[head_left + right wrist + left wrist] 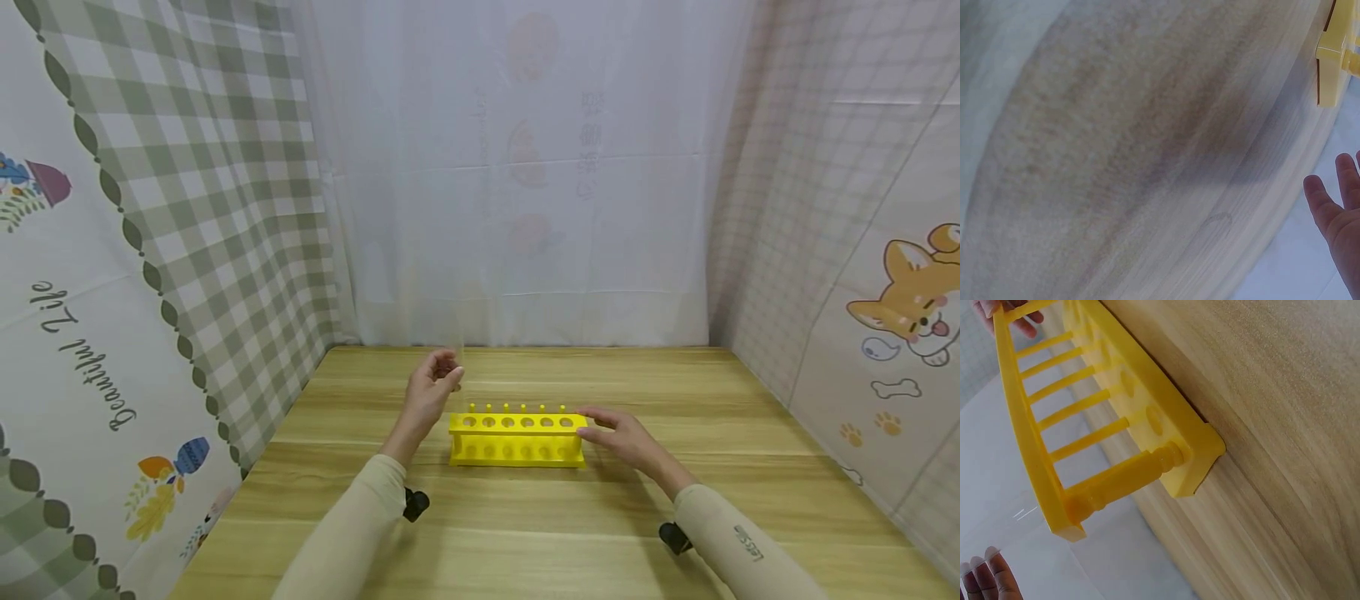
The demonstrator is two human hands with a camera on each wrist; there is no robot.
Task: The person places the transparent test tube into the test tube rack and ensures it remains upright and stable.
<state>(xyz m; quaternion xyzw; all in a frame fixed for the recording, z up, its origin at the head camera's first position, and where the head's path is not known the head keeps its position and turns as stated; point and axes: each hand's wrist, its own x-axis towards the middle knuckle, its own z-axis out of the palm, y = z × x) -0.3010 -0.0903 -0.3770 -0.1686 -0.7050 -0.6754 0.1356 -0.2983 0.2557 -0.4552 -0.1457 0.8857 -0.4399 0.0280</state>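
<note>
A yellow test tube rack (517, 430) stands upright on the table, with a row of round holes in its top plate and several short pegs behind them. My left hand (431, 392) is raised beside the rack's left end, pinching a clear test tube (461, 367) that is very faint. The left wrist view shows that tube's glints (1024, 514) near the rack's top corner, above the fingertips (999, 565). At the rack's right end, my right hand (621, 436) grips the top plate between thumb and fingers. Part of this hand (1341, 219) shows in the right wrist view.
The wood-grain table (525, 533) runs back to a white curtain (525, 208). A green checked cloth (225, 167) hangs at the left and a printed cloth (825, 275) at the right. Small black devices sit at both wrists.
</note>
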